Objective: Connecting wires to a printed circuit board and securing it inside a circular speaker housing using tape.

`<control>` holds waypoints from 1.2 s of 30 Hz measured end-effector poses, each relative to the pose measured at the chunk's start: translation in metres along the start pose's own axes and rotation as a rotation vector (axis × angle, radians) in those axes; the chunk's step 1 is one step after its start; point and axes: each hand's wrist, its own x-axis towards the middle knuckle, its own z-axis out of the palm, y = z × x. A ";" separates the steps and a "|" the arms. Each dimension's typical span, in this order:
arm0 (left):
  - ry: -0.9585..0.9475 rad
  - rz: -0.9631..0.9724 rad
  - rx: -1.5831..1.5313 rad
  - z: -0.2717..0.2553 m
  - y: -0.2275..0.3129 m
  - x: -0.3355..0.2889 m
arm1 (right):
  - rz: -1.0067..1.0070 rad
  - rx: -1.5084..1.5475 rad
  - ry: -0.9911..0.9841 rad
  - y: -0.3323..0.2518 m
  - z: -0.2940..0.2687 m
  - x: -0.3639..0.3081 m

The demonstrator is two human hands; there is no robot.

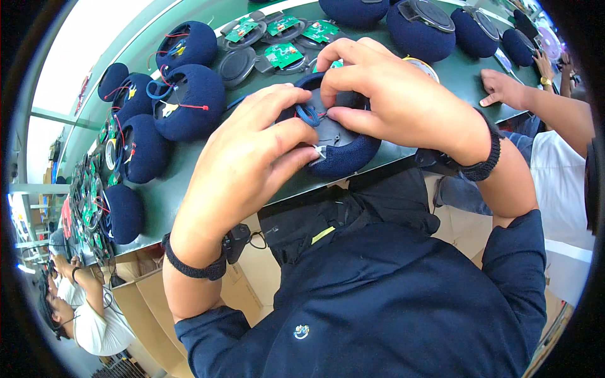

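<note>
A round speaker shell covered in navy knit fabric [350, 157] lies open side up at the table's near edge, between my hands. My left hand [242, 138] is closed at its left side, thumb and fingers pinching a small white piece [321, 152] at the rim. Over the opening, my right hand [403, 94] is closed too, its thumb and fingertips on thin wires [322, 116] inside the shell. A looped blue cable [307, 114] rises beside those fingertips. The fingers partly hide the shell's grey inside.
Several navy shells with red wires [189, 104] stand at the left. Round black parts with green circuit boards [283, 55] lie behind my hands. More navy shells [421, 31] line the far right. A co-worker's hand [504, 89] rests at the right table edge; cardboard boxes [151, 302] stand below.
</note>
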 end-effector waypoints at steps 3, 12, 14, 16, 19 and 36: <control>0.027 0.029 0.035 0.002 0.001 0.004 | -0.020 -0.007 0.053 0.002 0.005 -0.003; 0.088 -0.092 0.073 0.011 0.007 0.007 | 0.032 0.091 0.083 -0.008 0.006 -0.016; 0.055 -0.070 0.070 0.011 0.008 0.009 | 0.046 0.126 0.063 -0.006 0.005 -0.018; 0.036 -0.069 0.013 0.008 0.005 0.008 | 0.069 0.184 0.047 -0.005 0.006 -0.019; 0.006 -0.064 -0.077 0.006 0.000 0.002 | 0.132 0.330 0.028 -0.002 0.011 -0.025; 0.028 -0.144 0.094 0.013 0.019 0.008 | 0.207 0.459 0.031 -0.008 0.018 -0.030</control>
